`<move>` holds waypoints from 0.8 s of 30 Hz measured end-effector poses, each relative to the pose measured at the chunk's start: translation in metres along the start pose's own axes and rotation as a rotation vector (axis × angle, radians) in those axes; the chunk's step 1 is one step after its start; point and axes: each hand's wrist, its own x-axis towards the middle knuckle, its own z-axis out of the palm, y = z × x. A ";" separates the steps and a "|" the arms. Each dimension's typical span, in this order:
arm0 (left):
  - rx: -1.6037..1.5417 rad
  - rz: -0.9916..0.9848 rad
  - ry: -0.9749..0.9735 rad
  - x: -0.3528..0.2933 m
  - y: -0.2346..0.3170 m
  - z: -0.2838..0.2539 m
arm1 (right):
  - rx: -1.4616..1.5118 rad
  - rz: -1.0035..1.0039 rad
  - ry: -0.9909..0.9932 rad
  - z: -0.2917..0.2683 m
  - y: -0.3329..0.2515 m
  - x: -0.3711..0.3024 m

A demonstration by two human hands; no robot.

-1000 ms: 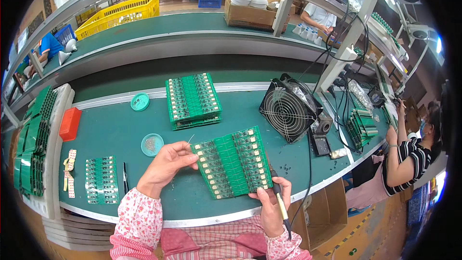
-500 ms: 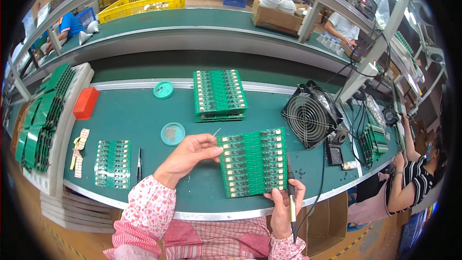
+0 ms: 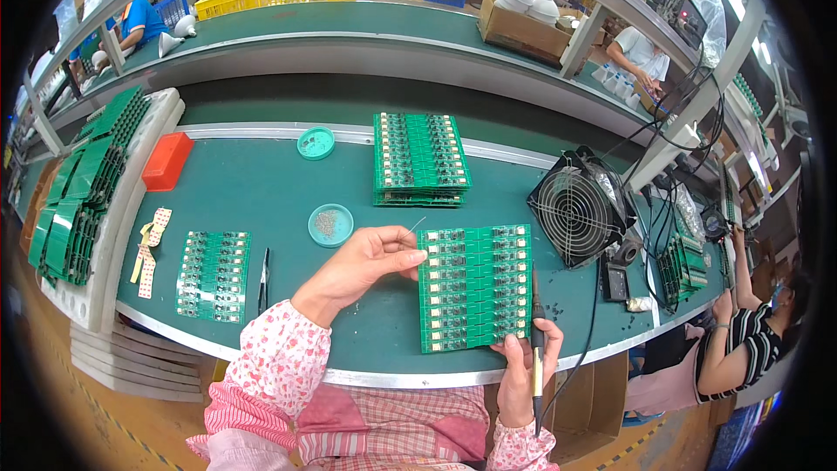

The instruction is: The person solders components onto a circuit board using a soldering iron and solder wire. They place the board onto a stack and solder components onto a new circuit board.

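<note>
Green circuit-board panel [image 3: 475, 288], head view: held up on the wearer's side of the board stack [image 3: 422, 157], component face toward the camera. Left hand [image 3: 370, 262] nearly closed, thumb and fingers pinching its left edge; thin strand [image 3: 419, 224] pokes up beside them, can't tell if gripped too. Right hand [image 3: 527, 366] half-curled, thumb on the lower right corner, fingers round a pen-shaped iron [image 3: 537, 353] lying along the edge. Edge grip probably keeps skin off the parts, lets one hand carry panel plus tool. Left forearm angles in diagonally, right sits low, fingers up. Fan [image 3: 571, 218] right of stack, likely for fumes
</note>
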 end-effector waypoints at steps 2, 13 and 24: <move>-0.005 -0.023 0.016 -0.001 0.001 0.002 | 0.003 -0.001 -0.007 -0.001 0.000 -0.001; 0.020 -0.069 0.109 0.002 -0.001 -0.001 | -0.042 -0.034 -0.023 0.001 -0.001 0.001; 0.039 0.131 0.345 0.018 0.040 -0.025 | 0.011 -0.033 -0.055 -0.003 -0.002 -0.001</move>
